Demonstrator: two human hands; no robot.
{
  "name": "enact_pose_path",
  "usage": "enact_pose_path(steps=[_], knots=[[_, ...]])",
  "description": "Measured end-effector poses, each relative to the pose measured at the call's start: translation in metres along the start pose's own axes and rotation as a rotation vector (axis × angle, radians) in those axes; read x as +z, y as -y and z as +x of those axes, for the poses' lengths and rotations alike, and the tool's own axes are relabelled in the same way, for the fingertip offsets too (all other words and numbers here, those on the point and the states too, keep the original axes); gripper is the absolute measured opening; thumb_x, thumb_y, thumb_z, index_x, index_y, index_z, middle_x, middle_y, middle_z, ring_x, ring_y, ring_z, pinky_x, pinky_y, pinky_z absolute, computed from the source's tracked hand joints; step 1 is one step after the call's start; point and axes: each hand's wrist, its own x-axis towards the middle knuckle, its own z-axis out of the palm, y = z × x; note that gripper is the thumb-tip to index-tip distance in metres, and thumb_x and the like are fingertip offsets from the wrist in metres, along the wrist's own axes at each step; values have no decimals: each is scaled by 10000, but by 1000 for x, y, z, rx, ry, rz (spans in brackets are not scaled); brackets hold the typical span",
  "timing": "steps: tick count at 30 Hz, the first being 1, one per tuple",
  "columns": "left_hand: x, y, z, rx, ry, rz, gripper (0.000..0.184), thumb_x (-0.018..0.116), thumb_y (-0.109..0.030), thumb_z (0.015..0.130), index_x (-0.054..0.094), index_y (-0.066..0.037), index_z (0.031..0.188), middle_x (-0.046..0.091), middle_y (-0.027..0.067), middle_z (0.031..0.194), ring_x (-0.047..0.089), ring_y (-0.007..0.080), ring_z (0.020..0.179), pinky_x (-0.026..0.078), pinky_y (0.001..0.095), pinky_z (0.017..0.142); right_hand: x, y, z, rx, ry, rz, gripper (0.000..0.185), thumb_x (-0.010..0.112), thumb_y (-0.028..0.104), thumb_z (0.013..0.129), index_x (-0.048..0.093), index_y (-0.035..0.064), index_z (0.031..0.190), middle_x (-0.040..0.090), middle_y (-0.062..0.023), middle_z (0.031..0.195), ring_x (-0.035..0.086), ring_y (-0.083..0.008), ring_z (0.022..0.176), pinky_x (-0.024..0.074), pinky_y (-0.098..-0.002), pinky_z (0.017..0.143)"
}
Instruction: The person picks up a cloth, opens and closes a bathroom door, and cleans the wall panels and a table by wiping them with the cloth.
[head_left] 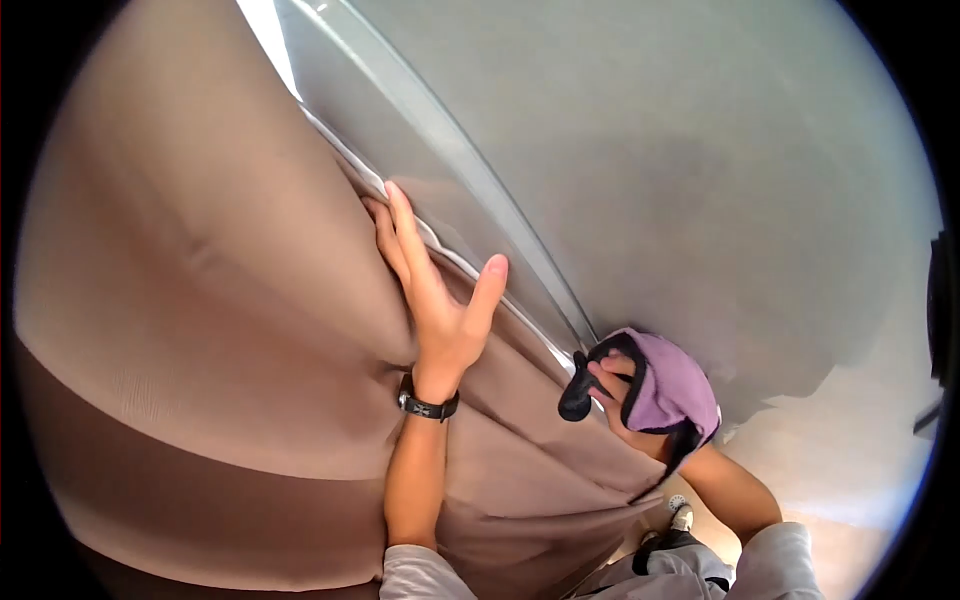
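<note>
My left hand (437, 310), with a black-strapped watch (428, 405) on the wrist, lies against a brown curtain (230, 330). Its fingers are stretched out near the white-edged border of the fabric and the thumb stands apart; nothing is held. Lower right, my right hand (612, 380) grips a purple cloth item with black trim (678, 380). The fingers show through its black-edged opening, while the cloth covers part of the hand. A black rounded piece (575, 402) sticks out on its left side. I cannot tell exactly what this item is.
Behind the curtain edge runs a pale metal-looking frame strip (450, 130), beside a grey wall or panel (680, 180). My shoes (680, 518) stand on a light floor (840, 450) below. A dark object (940, 310) sits at the far right edge.
</note>
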Motion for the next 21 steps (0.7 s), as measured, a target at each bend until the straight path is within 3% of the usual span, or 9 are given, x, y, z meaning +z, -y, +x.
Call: enact_pose_path(steps=[2,7,9,12,16,18,19,21], knots=[[-5,7,-4,-1,20,54,960,707,-205,797,101,13,1509,62,305,1527,75,413,1434,97,499,1147,13,-4,-2,-75,-136,35,374,740,36,744,663,104,1104,557,-64,1109,580,-295,1021,500,-396,864],[-16,35,-14,-56,30,91,1045,794,-315,760,132,-34,1518,55,271,1550,95,384,1447,149,472,1147,23,-5,3,-100,17,150,361,711,33,755,656,98,1106,560,-71,1114,578,-293,1049,492,-401,882],[5,7,-8,-24,44,171,1080,817,-344,738,136,-44,1520,45,275,1553,91,388,1450,157,473,1146,-7,-23,2,-110,-5,234,354,704,37,750,657,99,1095,574,-72,1091,582,-293,1040,490,-409,879],[9,0,-3,-8,42,146,1142,846,-392,690,139,-54,1521,25,281,1557,89,399,1451,167,470,1145,-21,-18,20,-73,-4,446,296,671,64,728,660,93,1022,606,-72,990,594,-302,967,485,-427,824],[11,-14,3,30,83,186,1157,866,-362,665,150,-58,1521,14,286,1557,91,409,1450,187,469,1141,-21,-9,64,-42,-82,68,193,654,116,646,637,78,834,608,-85,825,586,-306,769,469,-393,685],[14,-19,9,33,96,215,1155,870,-351,662,155,-61,1521,12,288,1556,94,412,1449,197,469,1139,-53,2,105,-369,-63,168,176,722,171,629,616,84,740,576,-82,713,569,-282,650,445,-364,573],[12,-20,8,57,105,244,1146,869,-343,664,162,-62,1520,12,293,1554,98,416,1448,207,469,1136,-56,6,111,-268,-91,355,142,712,148,612,636,85,714,581,-65,693,576,-259,624,452,-329,565],[14,-22,9,86,102,249,1118,864,-333,674,181,-62,1516,18,302,1550,108,424,1445,229,467,1131,-50,-5,73,-185,-57,294,145,705,124,607,652,81,734,598,-74,711,589,-268,645,466,-340,586]])
